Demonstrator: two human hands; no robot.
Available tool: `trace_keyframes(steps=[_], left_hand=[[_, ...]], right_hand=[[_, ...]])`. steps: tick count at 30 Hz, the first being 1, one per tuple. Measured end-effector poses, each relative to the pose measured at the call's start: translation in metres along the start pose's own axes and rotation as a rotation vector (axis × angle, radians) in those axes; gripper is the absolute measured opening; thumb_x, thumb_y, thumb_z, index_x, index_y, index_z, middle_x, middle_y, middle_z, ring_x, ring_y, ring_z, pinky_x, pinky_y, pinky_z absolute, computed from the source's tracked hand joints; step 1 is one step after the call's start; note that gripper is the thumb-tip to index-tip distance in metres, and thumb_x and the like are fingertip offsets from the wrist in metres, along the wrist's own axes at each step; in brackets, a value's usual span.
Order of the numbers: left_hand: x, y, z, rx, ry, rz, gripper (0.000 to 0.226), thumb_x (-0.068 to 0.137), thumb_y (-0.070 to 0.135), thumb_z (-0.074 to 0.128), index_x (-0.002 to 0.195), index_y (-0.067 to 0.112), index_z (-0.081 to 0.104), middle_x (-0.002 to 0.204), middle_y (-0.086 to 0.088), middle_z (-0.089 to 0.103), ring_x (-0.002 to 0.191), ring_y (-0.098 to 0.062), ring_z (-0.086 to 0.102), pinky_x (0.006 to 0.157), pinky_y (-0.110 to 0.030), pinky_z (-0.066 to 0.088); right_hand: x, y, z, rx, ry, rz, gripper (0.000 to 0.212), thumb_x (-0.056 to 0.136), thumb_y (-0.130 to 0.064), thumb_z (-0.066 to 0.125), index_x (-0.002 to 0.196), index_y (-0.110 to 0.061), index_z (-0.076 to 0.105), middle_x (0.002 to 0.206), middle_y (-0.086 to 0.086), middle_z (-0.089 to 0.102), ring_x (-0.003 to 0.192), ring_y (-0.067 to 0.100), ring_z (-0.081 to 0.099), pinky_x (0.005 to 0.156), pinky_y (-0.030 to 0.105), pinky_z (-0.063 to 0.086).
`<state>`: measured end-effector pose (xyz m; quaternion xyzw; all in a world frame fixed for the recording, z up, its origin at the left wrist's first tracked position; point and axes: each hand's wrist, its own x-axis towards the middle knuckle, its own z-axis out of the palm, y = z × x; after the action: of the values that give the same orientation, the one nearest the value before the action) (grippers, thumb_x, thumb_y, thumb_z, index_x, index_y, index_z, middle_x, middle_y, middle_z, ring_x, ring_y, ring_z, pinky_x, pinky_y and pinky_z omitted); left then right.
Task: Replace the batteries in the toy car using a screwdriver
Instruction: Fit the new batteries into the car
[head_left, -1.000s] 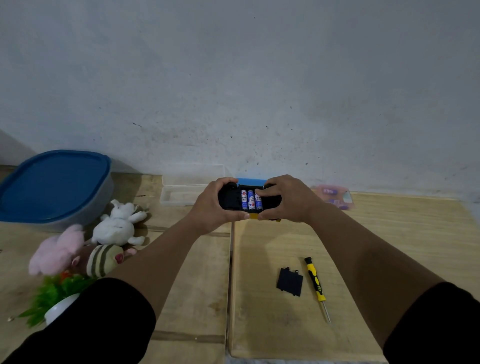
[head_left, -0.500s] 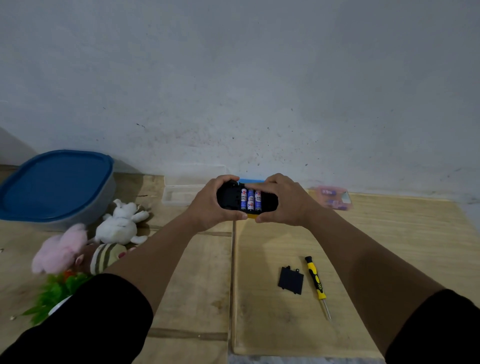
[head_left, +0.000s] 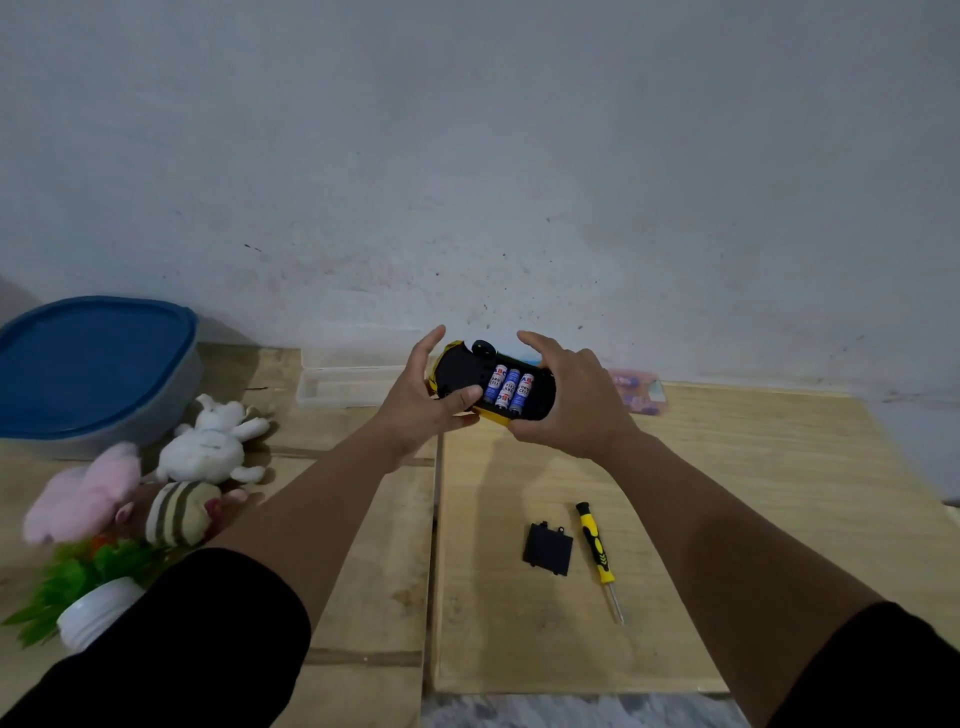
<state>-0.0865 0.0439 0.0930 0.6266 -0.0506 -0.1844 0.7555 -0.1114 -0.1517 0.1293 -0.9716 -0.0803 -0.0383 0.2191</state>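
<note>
The yellow toy car (head_left: 457, 375) is held upside down above the wooden table, black underside facing me. Three blue and white batteries (head_left: 509, 391) lie side by side in its open compartment. My left hand (head_left: 421, 402) grips the car's left end, thumb across the underside. My right hand (head_left: 571, 400) holds the right end, fingers curved over the far edge. The black battery cover (head_left: 548, 548) lies on the table below, and the yellow and black screwdriver (head_left: 597, 556) lies just right of it.
A blue-lidded container (head_left: 93, 364) stands at the far left by the wall. Plush toys (head_left: 208, 447) and a green plant in a white pot (head_left: 88, 597) crowd the left. A clear plastic box (head_left: 348, 384) and a pink packet (head_left: 636, 392) lie near the wall.
Both hands have tilted the car, so a wheel and the yellow body edge now show. My fingers have lifted off the batteries and spread wider.
</note>
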Motion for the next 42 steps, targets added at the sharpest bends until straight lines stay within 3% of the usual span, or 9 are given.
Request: trace_keyframes(steps=[4,9,13,19,23,28,31,38,42], left_hand=[[0.001,0.002,0.011,-0.038,0.022,0.006,0.069,0.086,0.005,0.062,0.137,0.04,0.031,0.126,-0.019,0.054,0.105,-0.029,0.063,0.077,-0.04,0.059],[-0.003,0.0,0.023,0.019,0.085,0.003,0.065,0.092,0.006,0.055,0.142,0.037,0.027,0.115,-0.019,0.059,0.096,-0.026,0.065,0.072,-0.033,0.059],[-0.009,-0.007,0.046,0.084,0.149,0.007,0.057,0.093,0.012,0.055,0.14,0.034,0.033,0.116,-0.021,0.06,0.096,-0.026,0.066,0.071,-0.031,0.058],[-0.019,-0.019,0.073,0.123,0.171,0.01,0.042,0.095,0.023,0.053,0.131,0.04,0.04,0.121,-0.019,0.058,0.103,-0.028,0.064,0.08,-0.04,0.057],[-0.025,-0.017,0.086,0.095,0.156,-0.068,0.054,0.09,0.023,0.06,0.134,0.043,0.037,0.126,-0.015,0.057,0.108,-0.03,0.062,0.085,-0.043,0.055],[-0.037,-0.023,0.09,0.357,0.116,-0.14,0.074,0.081,0.028,0.072,0.137,0.049,0.029,0.139,-0.002,0.047,0.12,-0.02,0.05,0.075,-0.024,0.053],[-0.045,-0.034,0.089,0.22,0.073,-0.265,0.088,0.075,0.021,0.078,0.135,0.057,0.025,0.132,-0.005,0.052,0.115,-0.028,0.056,0.083,-0.049,0.055],[-0.054,-0.056,0.077,0.222,-0.028,-0.257,0.093,0.081,0.012,0.071,0.141,0.056,0.015,0.134,0.002,0.048,0.116,-0.026,0.057,0.08,-0.054,0.055],[-0.059,-0.069,0.061,0.232,-0.049,-0.287,0.088,0.086,0.011,0.065,0.14,0.058,0.013,0.137,0.005,0.047,0.118,-0.023,0.056,0.08,-0.052,0.055]], right_hand=[[-0.003,0.001,-0.007,0.229,-0.059,0.016,0.082,0.067,-0.037,0.081,0.137,-0.032,0.039,0.114,0.004,0.045,0.1,0.011,0.046,0.073,0.009,0.036],[-0.012,0.013,-0.022,0.509,-0.342,0.078,0.049,0.091,-0.03,0.058,0.136,-0.041,0.043,0.127,0.001,0.056,0.109,0.014,0.055,0.084,0.025,0.049],[-0.021,0.028,-0.026,0.55,-0.497,0.125,0.052,0.095,-0.02,0.053,0.138,-0.045,0.036,0.113,0.001,0.059,0.087,0.01,0.056,0.061,0.021,0.042],[-0.029,0.048,-0.028,0.597,-0.511,0.141,0.058,0.093,-0.021,0.056,0.138,-0.048,0.033,0.111,0.003,0.062,0.099,0.026,0.059,0.068,0.028,0.044],[-0.034,0.055,-0.025,0.641,-0.499,0.152,0.063,0.092,-0.019,0.058,0.141,-0.047,0.03,0.102,0.003,0.065,0.089,0.021,0.06,0.067,0.027,0.045],[-0.042,0.058,-0.019,0.675,-0.472,0.121,0.061,0.093,-0.015,0.056,0.142,-0.04,0.031,0.122,0.01,0.059,0.075,0.003,0.056,0.05,0.007,0.042],[-0.048,0.06,-0.012,0.694,-0.498,0.128,0.061,0.093,-0.012,0.055,0.142,-0.038,0.032,0.122,0.01,0.059,0.073,0.003,0.055,0.046,0.005,0.04],[-0.067,0.063,0.013,0.781,-0.511,0.201,0.065,0.092,-0.016,0.059,0.143,-0.043,0.028,0.106,0.005,0.064,0.076,0.004,0.058,0.052,0.008,0.044],[-0.077,0.075,0.041,0.695,-0.324,0.247,0.068,0.09,-0.035,0.059,0.146,-0.041,0.021,0.116,0.004,0.063,0.103,0.017,0.057,0.088,0.031,0.046]])
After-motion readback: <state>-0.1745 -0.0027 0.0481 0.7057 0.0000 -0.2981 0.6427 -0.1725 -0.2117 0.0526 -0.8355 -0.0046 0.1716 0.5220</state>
